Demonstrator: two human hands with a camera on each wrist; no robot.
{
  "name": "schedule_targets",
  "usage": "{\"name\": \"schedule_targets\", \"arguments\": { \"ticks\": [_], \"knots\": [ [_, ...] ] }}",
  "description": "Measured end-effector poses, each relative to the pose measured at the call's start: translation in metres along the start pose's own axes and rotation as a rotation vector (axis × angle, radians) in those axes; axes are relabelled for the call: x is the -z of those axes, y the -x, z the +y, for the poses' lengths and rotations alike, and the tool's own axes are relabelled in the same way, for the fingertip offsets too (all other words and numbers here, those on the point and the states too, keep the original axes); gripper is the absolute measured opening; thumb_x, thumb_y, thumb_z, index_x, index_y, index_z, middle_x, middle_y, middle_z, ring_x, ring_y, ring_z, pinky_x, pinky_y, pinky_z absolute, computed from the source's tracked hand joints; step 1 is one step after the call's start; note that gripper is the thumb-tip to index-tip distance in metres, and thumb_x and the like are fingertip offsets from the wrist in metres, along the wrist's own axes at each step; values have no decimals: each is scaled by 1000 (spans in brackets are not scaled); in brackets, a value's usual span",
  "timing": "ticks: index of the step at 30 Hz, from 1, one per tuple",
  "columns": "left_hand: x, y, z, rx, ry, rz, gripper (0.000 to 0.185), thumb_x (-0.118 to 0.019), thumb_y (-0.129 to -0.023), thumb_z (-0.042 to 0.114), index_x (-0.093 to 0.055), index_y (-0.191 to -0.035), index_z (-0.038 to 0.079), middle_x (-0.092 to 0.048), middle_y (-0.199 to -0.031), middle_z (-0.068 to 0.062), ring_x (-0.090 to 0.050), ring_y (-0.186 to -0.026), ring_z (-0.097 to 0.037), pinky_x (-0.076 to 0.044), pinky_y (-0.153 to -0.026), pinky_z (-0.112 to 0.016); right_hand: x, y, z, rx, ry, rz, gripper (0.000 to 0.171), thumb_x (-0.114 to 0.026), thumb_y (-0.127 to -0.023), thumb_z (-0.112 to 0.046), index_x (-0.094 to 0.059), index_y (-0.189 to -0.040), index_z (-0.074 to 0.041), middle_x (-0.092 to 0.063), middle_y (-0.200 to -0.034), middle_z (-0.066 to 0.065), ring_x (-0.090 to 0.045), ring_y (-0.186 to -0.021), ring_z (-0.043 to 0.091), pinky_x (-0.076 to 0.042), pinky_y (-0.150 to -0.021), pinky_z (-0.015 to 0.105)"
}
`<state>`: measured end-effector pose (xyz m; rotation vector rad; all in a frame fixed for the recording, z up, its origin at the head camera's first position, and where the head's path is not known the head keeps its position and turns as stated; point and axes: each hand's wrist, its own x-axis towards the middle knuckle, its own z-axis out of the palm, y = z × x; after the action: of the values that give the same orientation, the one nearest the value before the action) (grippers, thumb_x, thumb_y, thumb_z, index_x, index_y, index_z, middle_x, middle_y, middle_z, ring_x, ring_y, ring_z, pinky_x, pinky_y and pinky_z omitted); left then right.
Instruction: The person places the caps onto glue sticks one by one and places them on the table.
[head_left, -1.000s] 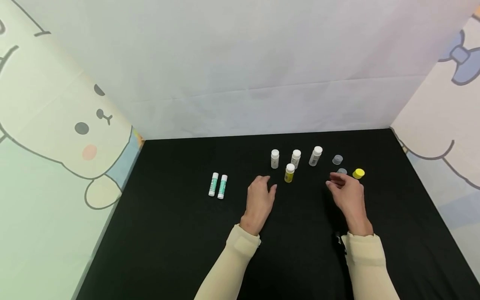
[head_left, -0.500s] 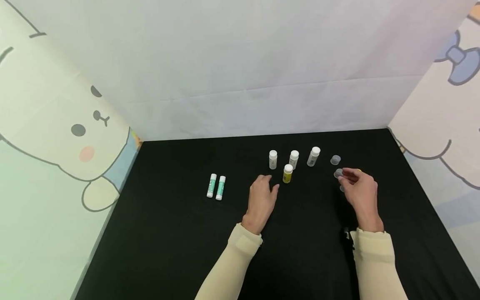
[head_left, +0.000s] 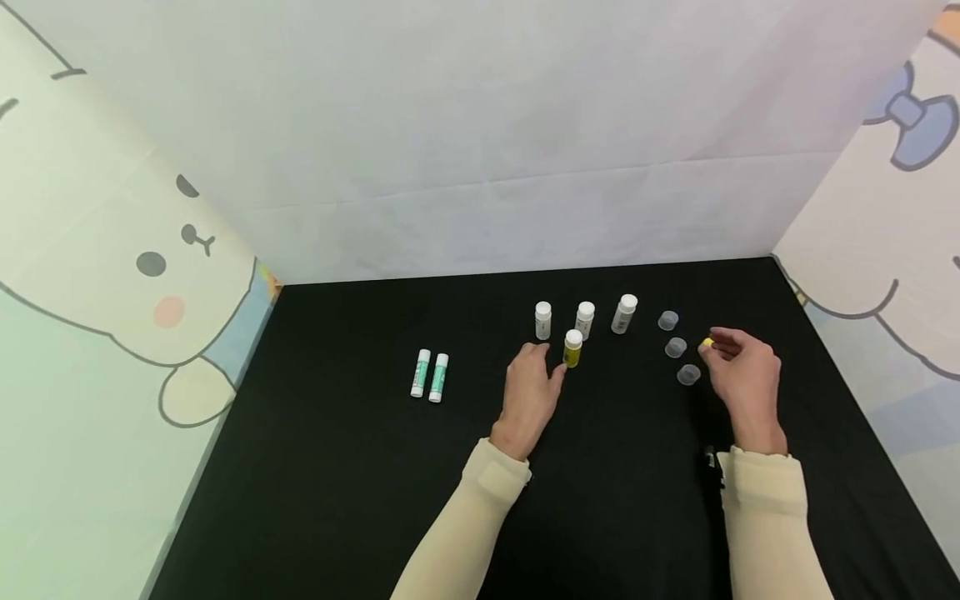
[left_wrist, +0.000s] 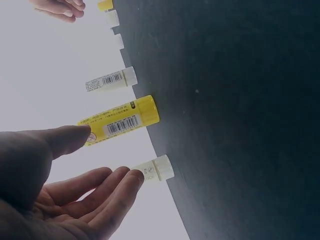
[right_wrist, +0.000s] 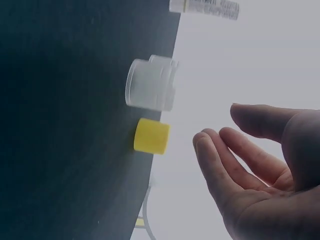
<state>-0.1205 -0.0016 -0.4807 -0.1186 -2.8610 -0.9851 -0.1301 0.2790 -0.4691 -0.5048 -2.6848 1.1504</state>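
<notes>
**Hands spread beside a yellow bottle and a yellow cap**

Head view is being filled in its lower half by the black table (head_left: 360, 500), which is being enclosed by white and cartoon-printed backdrop panels (head_left: 480, 125) across the upper frame. Two cream sleeves (head_left: 465, 533) are being extended up from the bottom edge.

Just right of centre, the left hand (head_left: 528, 400) is being held with fingers apart and relaxed, nothing gripped, its thumb just beside the yellow bottle (head_left: 572, 348); in the left wrist view the thumb tip is being shown against the yellow bottle (left_wrist: 120, 122), though contact cannot be confirmed. At the right of the frame, the right hand (head_left: 742, 375) is being held loose and uncurled next to the yellow cap (head_left: 707, 342); in the right wrist view its fingers (right_wrist: 225, 160) are being kept clear of the yellow cap (right_wrist: 151, 135), with a gap between them.

Three white bottles (head_left: 584, 320) are being stood upright in a row behind the yellow bottle. Two glue sticks (head_left: 429, 375) are being laid side by side at centre left. Three clear caps (head_left: 676, 347) are being lined up left of the yellow cap.
</notes>
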Motion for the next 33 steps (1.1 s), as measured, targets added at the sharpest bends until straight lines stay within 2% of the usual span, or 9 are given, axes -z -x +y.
{"name": "schedule_targets", "arguments": {
  "ticks": [1,3,5,8,9,14,19,24,33],
  "knots": [
    [0,-1,1,1,3,-4,41,-78,-99,18,-69,-132,-4,-71,-125,-15,-73,-113,-29,-59,-97,-37,1,-2,0,-6,4,-3,35,-68,-102,-10,-69,-133,5,-72,-125,29,-71,-113,42,-37,-72,8],
    [0,-3,1,2,14,-13,42,-79,-98,19,-68,-133,-4,-70,-127,-16,-72,-114,-29,-59,-97,-37,2,-5,1,-19,14,-12,37,-67,-102,-9,-67,-136,6,-70,-128,30,-70,-115,43,-49,-80,16],
    [-1,-4,2,-2,23,-13,44,-79,-98,19,-68,-133,-4,-70,-128,-17,-72,-115,-30,-60,-97,-38,4,-8,2,-25,22,-18,38,-65,-103,-9,-65,-137,7,-68,-131,31,-68,-118,45,-57,-92,33],
    [-2,-8,3,-13,37,-7,45,-80,-97,19,-67,-132,-6,-69,-129,-19,-71,-116,-32,-60,-96,-40,5,-14,5,-29,43,-34,40,-64,-104,-9,-62,-140,8,-63,-137,34,-63,-123,48,-49,-105,60],
    [-3,-9,3,-15,38,-4,45,-81,-97,18,-67,-132,-6,-69,-129,-19,-72,-116,-32,-60,-96,-40,6,-16,6,-28,50,-40,41,-63,-104,-9,-61,-141,9,-61,-138,35,-61,-125,49,-47,-107,62],
    [-5,-14,5,-3,36,-19,45,-81,-96,18,-67,-132,-5,-69,-128,-19,-71,-116,-32,-60,-96,-40,8,-24,12,-17,101,-70,44,-64,-103,-7,-57,-143,11,-55,-142,40,-54,-128,55,-41,-109,67],
    [-8,-17,9,8,53,-37,47,-81,-96,19,-66,-134,-4,-69,-131,-20,-70,-120,-31,-59,-99,-40,8,-31,16,-20,130,-106,46,-63,-102,-6,-55,-144,11,-52,-143,42,-50,-131,56,-40,-109,68],
    [-10,-20,13,2,61,-40,45,-81,-97,19,-67,-134,-2,-71,-129,-16,-72,-116,-29,-60,-96,-38,8,-36,20,-36,137,-160,48,-64,-102,-6,-53,-146,11,-50,-144,43,-49,-132,57,-40,-109,69],
    [-12,-22,20,-7,124,-35,22,-79,-97,12,-72,-115,3,-77,-115,-11,-76,-102,-24,-62,-86,-34,4,-39,24,-15,138,-178,43,-65,-101,-2,-58,-141,11,-55,-138,42,-51,-129,55,-41,-107,68]
  ]
}}
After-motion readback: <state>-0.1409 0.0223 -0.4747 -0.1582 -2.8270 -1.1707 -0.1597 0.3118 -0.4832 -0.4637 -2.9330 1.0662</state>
